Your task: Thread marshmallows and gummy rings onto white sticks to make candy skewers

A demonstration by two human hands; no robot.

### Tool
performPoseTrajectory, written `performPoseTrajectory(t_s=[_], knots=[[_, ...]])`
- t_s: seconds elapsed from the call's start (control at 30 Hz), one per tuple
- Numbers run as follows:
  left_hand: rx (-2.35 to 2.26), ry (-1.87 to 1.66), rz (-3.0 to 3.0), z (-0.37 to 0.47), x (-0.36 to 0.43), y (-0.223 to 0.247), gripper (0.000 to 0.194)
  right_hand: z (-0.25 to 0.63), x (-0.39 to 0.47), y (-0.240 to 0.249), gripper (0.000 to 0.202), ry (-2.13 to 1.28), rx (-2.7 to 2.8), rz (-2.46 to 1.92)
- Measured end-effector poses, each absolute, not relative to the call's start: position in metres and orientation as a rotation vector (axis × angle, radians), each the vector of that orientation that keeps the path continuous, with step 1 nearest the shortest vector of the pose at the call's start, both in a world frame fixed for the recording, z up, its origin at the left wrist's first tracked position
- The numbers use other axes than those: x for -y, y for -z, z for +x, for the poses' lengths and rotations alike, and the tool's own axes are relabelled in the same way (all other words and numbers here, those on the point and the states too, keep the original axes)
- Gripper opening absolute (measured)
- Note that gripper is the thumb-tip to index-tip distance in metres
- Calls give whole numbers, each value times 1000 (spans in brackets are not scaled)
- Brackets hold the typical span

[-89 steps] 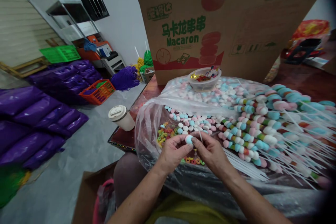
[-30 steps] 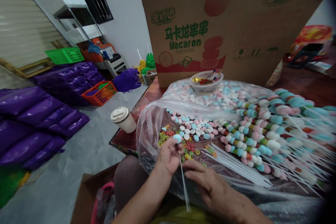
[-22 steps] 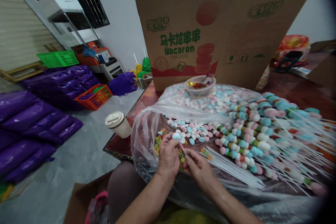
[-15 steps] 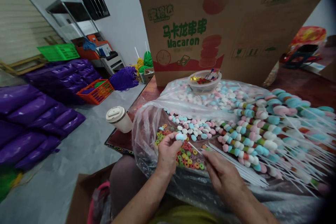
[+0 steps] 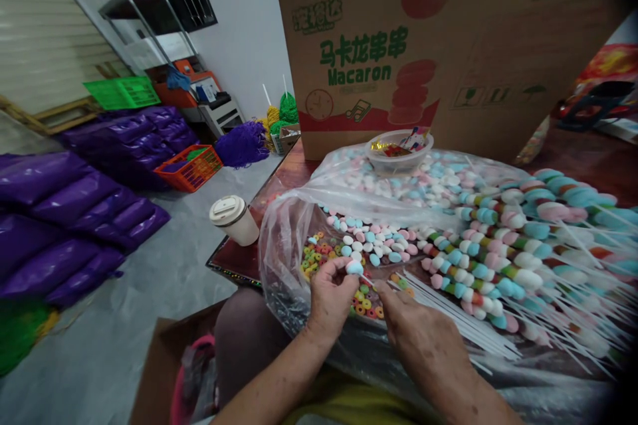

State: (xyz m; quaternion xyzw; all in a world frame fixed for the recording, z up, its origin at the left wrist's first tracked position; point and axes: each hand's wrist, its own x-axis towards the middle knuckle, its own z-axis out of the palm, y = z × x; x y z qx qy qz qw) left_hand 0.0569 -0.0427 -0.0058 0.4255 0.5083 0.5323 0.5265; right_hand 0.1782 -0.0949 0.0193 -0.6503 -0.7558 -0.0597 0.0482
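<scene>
Taking the blue-and-white candy [image 5: 354, 267] as the centre of a clock face, the left hand [image 5: 331, 297] lies toward 7 o'clock and pinches that candy between thumb and finger; the right hand [image 5: 423, 333] is at 4 o'clock, its fingers closed on a thin white stick [image 5: 367, 281]; the stick slants up toward the candy at 10 o'clock, and whether its tip has gone in cannot be told.

Ring-shaped pieces [image 5: 366, 306] in red, yellow, orange and green lie just beside the hands at 5 o'clock, with more at 10; loose pastel candies [image 5: 375, 241] are scattered near at 1 o'clock; a row of bare sticks [image 5: 456, 313] lies at 4, partly behind the right hand; at 3 o'clock a heap of loaded skewers [image 5: 491, 262] spreads out, sticks pointing toward 4.

Clear plastic sheeting [image 5: 280, 229] surrounds the pieces on the dark red desk [image 5: 232, 257]; a clear bowl [image 5: 399, 164] of shiny wrappers rests on it at 1 o'clock, before a tall cardboard box [image 5: 369, 16] printed "Macaron"; a lidded cup [image 5: 236, 226] stands at the desk's edge toward 10; well beyond, purple bags [image 5: 74, 226] lie at 9, an orange crate [image 5: 187, 176] at 10.
</scene>
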Motion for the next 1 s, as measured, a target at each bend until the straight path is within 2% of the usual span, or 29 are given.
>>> performPoseTrajectory(t_s=[0.17,0.3,0.53,0.7,0.77,0.87,0.93,1.0], knots=[[-1366,-1230,1370,56,54,17,21,171,99,-28,31,80,2357,-2088],[-1418,-1164,1422,59,64,23,24,164,100,-26,28,43,2392,-2114],[-1382,-1100,1416,63,62,31,21,174,96,2,26,-200,2311,-2107],[-1332,-1029,1574,66,73,35,24,185,103,18,34,-286,2278,-2048],[-1247,-940,1652,63,73,32,27,191,101,22,33,-379,2241,-2003],[-1370,-909,1755,50,54,24,38,208,96,28,28,-455,2135,-1927],[-1614,-828,1923,41,33,20,26,217,96,29,25,-438,2082,-1933],[-1667,-484,2183,39,15,19,18,221,100,27,24,-433,2068,-1951]])
